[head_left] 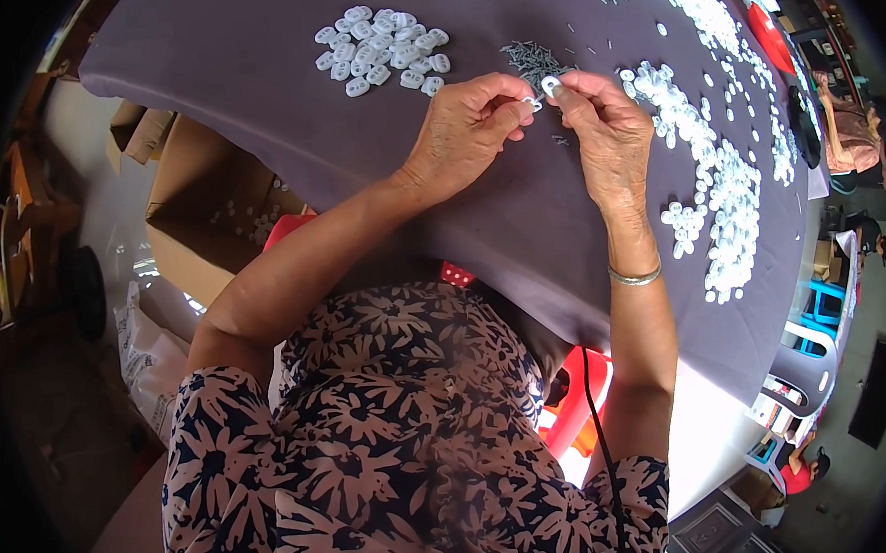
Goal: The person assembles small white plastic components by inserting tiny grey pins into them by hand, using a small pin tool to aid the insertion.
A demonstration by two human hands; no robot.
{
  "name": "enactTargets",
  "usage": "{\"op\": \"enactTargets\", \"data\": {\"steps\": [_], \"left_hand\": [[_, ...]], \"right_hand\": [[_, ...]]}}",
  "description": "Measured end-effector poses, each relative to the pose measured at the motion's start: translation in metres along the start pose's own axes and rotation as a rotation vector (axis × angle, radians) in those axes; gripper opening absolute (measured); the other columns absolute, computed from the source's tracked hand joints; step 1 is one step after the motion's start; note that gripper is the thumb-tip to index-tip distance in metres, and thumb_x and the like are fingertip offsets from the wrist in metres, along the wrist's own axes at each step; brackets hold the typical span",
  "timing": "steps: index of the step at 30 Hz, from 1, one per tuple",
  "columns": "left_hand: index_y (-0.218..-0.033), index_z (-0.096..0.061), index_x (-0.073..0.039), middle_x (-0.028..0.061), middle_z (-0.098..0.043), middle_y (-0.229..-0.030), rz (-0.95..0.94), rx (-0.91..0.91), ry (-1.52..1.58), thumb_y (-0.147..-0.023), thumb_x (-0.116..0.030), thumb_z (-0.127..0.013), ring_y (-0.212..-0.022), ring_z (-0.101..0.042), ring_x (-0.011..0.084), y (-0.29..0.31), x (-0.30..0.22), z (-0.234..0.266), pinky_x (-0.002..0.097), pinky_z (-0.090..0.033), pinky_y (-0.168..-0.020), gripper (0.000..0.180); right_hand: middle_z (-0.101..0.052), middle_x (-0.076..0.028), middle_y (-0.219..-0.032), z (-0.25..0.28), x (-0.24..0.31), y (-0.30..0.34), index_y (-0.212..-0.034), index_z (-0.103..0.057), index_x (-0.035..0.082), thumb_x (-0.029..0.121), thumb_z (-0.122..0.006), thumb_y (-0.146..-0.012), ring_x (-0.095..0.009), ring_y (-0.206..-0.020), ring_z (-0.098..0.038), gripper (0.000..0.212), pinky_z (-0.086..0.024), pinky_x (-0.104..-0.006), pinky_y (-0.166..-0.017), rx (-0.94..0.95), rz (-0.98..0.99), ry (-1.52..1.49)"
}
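The small white oval plastic piece with a hole (550,85) is smooth and bright. It is held above the table, between the thumb and forefinger of the right hand (612,137), in a narrow pinch. Its long axis seems to run away from the person, but it is too small and too covered to tell exactly. The left hand (468,135) also pinches narrowly a small white plastic part (533,104), mostly hidden by fingers; its visible end points to the right, toward the other piece.

Just beyond the hands lies a heap of thin grey metal pieces (532,60) on the dark purple-grey tablecloth (251,61). A loose group of white oval pieces (381,49) lies at the left, and a larger scattered spread of white pieces (730,216) at the right. Below the table edge, an open brown cardboard box (180,195) contains some small white pieces (257,226).
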State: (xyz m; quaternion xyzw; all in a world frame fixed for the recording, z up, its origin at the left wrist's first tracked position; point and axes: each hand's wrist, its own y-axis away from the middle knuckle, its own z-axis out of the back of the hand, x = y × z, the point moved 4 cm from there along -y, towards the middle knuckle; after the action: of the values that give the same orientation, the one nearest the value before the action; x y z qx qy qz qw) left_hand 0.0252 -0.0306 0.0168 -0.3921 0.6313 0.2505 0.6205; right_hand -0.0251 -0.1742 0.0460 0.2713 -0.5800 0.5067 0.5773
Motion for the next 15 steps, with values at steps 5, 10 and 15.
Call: {"op": "enactTargets", "data": {"steps": [5,10,15], "left_hand": [[-0.094,-0.060,0.001,0.0036,-0.062,-0.081,0.026,-0.003,-0.002,-0.090,-0.005,-0.053,-0.073,-0.059,0.0079,0.0002,-0.0017,-0.0007,0.0236,-0.052,-0.067,0.010],[-0.094,-0.061,0.002,0.0040,-0.062,-0.081,0.029,-0.005,-0.012,-0.090,-0.005,-0.053,-0.074,-0.059,0.0083,0.0008,-0.0004,-0.0003,0.0239,-0.052,-0.068,0.011],[-0.103,-0.061,-0.003,0.0027,-0.063,-0.083,0.003,0.025,-0.057,-0.092,-0.013,-0.055,-0.071,-0.058,0.0076,0.0009,0.0025,0.0004,0.0196,-0.047,-0.060,0.016]], "right_hand": [[-0.066,-0.003,-0.082,0.0004,-0.0006,0.0006,-0.097,-0.066,0.000,0.002,-0.064,-0.084,-0.006,-0.073,-0.057,0.014,-0.044,-0.0188,-0.063,0.006,0.016,0.023],[-0.065,-0.003,-0.083,-0.0012,0.0018,0.0009,-0.097,-0.066,-0.001,0.000,-0.063,-0.084,-0.007,-0.077,-0.059,0.013,-0.047,-0.0191,-0.070,0.040,0.046,0.064],[-0.065,-0.002,-0.084,-0.0001,0.0039,0.0002,-0.096,-0.066,-0.001,0.000,-0.063,-0.084,-0.007,-0.076,-0.059,0.012,-0.047,-0.0192,-0.069,0.053,0.069,0.081]]}}
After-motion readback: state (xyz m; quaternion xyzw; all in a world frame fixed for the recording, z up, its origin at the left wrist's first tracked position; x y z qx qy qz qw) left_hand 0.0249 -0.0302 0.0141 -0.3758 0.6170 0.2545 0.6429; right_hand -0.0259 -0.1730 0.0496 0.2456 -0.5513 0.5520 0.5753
